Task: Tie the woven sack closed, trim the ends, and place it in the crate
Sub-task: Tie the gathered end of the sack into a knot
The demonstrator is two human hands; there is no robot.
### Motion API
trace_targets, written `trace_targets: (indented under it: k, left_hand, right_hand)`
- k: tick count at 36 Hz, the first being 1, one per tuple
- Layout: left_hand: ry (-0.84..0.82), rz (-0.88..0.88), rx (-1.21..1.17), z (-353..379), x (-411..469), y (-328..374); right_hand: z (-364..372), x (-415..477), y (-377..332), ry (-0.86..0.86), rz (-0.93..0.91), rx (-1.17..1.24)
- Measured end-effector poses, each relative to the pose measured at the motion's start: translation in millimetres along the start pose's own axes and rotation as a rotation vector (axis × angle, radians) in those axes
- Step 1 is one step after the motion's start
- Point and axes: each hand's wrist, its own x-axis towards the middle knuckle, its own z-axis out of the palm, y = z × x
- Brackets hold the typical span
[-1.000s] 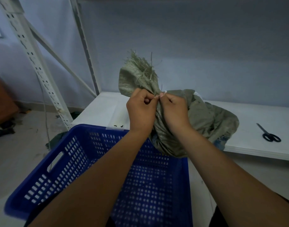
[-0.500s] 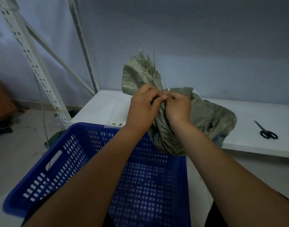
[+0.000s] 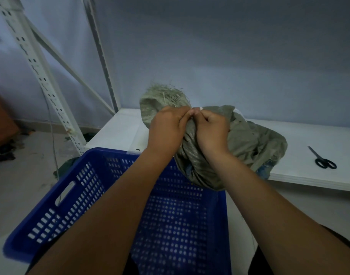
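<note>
A grey-green woven sack [image 3: 247,141] lies on the white shelf board [image 3: 313,133], its bunched neck with frayed ends [image 3: 164,96] pointing up and left. My left hand [image 3: 166,130] and my right hand [image 3: 212,130] meet at the gathered neck, fingers curled, each pinching a thin pale tie whose white end [image 3: 200,108] shows at the fingertips. The tie itself is mostly hidden by my fingers. An empty blue perforated crate [image 3: 81,187] stands below my forearms, in front of the shelf. Black scissors [image 3: 323,160] lie on the board at the right.
A white slotted rack upright [image 3: 41,80] with diagonal braces rises at the left. Beyond it are bare floor and dark clutter [image 3: 3,153] by the wall. A thin cord [image 3: 53,139] hangs beside the upright. The wall is close behind the shelf.
My hands stayed together at the sack's neck, working the tie with small finger moves. The frayed top has folded lower toward my hands.
</note>
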Motion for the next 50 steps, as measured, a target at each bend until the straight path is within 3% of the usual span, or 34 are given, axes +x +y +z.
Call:
trace_targets:
  k: [11, 30, 50]
  left_hand:
    - [-0.020, 0.091, 0.152, 1.1, -1.4, 0.0]
    - [-0.020, 0.091, 0.115, 1.0, -0.6, 6.5]
    - [-0.002, 0.078, 0.121, 0.4, -1.2, 7.7]
  right_hand:
    - [1.7, 0.1, 2.4, -0.057, 0.001, -0.036]
    - [0.2, 4.5, 1.3, -0.010, -0.048, 0.046]
    - [-0.2, 2.0, 3.0, -0.093, -0.110, 0.089]
